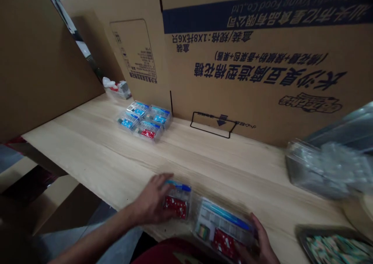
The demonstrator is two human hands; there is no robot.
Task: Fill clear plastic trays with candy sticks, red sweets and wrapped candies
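Observation:
My left hand grips a small clear plastic box from its left side, fingers over the top edge and thumb near the front. A blue stick-like piece and a red packet with white marks show inside. To its right, my right hand holds another clear plastic box by its right end. This one looks nearer and tilted, with a blue pen-like piece, pale compartments, a small greenish block and a red packet in it. A narrow gap separates the two boxes. Motion blurs the finer contents.
Several similar clear boxes sit grouped on the wooden table at the back left. A bin of clear plastic pieces stands at right, above a dark tray of teal-and-cream strips. Large cardboard walls the back.

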